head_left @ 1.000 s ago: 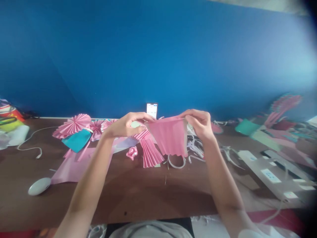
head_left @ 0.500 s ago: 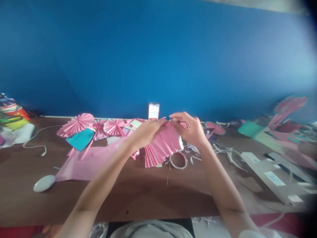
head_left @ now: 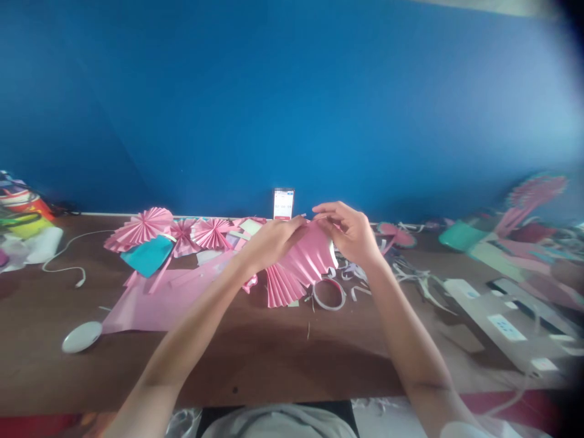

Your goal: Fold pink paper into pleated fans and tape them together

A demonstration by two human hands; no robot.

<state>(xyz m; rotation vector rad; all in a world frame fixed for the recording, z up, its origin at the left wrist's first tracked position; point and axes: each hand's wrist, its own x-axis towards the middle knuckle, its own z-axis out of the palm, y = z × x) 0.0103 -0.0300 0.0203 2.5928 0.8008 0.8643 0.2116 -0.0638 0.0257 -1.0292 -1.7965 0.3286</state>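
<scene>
While the brown table (head_left: pixel 255 359) spreads wide beneath, the pleated pink paper (head_left: pixel 314 258) is held up over its far middle, just in front of the phone (head_left: pixel 283 203). Its pleats run down and leftward from a gathered top edge. The left hand (head_left: pixel 274 240) and right hand (head_left: pixel 351 234) both pinch that edge, fingertips nearly meeting. Each is equally near, and the paper hangs below the grip.

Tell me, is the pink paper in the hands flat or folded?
Folded. The pink paper shows zigzag pleats, pinched at its top between left hand and right hand.
</scene>
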